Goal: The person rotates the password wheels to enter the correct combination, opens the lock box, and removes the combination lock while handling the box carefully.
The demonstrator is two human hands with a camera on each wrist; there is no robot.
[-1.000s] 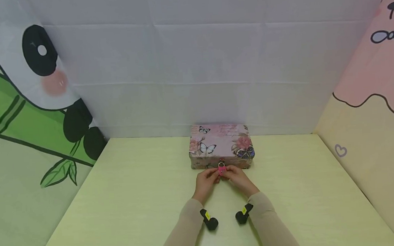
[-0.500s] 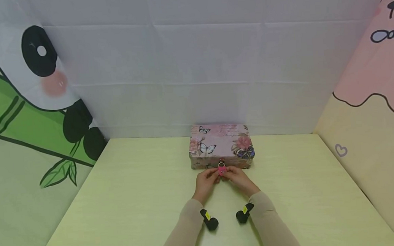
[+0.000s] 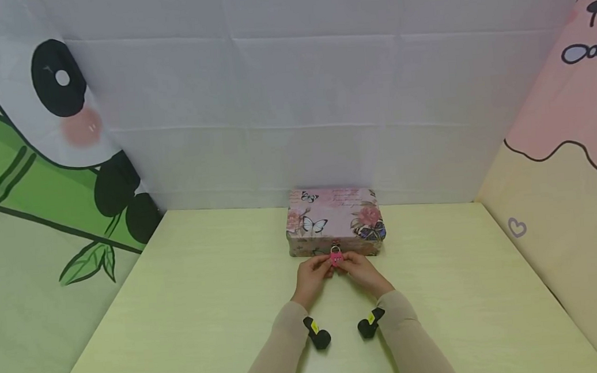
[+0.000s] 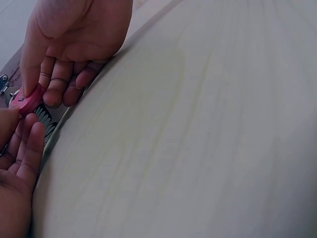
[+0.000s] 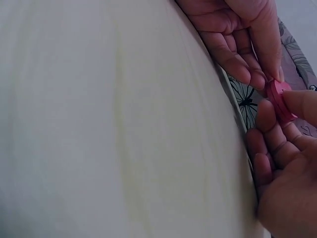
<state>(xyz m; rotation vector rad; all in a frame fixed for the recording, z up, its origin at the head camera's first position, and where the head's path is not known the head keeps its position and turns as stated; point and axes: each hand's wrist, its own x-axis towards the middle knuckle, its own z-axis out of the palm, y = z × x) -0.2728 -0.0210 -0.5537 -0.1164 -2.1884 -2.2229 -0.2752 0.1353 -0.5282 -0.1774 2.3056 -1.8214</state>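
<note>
A small pink padlock hangs by its shackle at the front clasp of a flowered, butterfly-printed box. The person's left hand pinches it from the left between thumb and fingers. From the right, the right hand pinches the same padlock. Close up in the left wrist view, both thumbs press on the pink body. The right wrist view has the padlock between the two hands, with its digits too small to read. The box lid is down.
The box stands on a pale yellow table, near its back edge against a white cloth. Cartoon-printed panels rise on both sides. A black wrist camera sits at each sleeve cuff.
Both hands stay at the padlock, and the box has not moved. No clear shift of the fingers shows.
</note>
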